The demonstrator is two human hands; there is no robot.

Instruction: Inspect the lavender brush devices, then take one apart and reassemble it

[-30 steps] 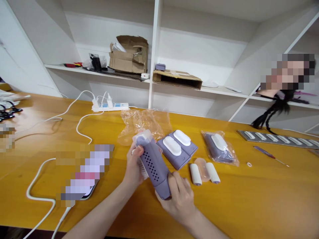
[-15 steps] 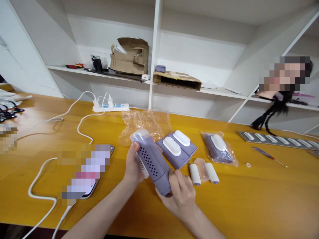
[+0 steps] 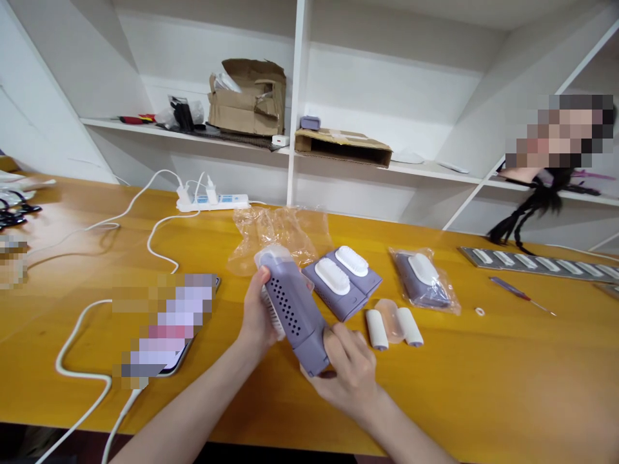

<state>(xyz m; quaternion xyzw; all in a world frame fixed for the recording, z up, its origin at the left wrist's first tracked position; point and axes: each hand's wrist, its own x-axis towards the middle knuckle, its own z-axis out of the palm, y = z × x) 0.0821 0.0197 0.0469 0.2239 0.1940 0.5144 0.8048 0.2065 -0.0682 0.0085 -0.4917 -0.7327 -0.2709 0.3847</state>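
I hold a purple, hole-dotted comb device [image 3: 291, 309] over the yellow table [image 3: 483, 380], tilted with its clear-capped end away from me. My left hand [image 3: 257, 314] is wrapped round its upper half, thumb near the cap. My right hand [image 3: 347, 372] grips its lower end, fingers curled over it. Just behind the device lie two purple units with white brush heads [image 3: 342, 281], side by side. Next to my right hand are two small white rollers [image 3: 393, 327] with a clear piece between them.
A bagged purple unit [image 3: 423, 281] lies to the right, crumpled clear bags [image 3: 275, 235] behind. A phone [image 3: 164, 325] on a white cable [image 3: 77, 380] lies left, with a power strip [image 3: 213, 204] beyond. A grey tray of white parts [image 3: 536, 264], a screwdriver [image 3: 520, 295] and a person are at far right.
The device has shifted slightly up and toward me in the picture as my head moved; both hands keep the same grip.
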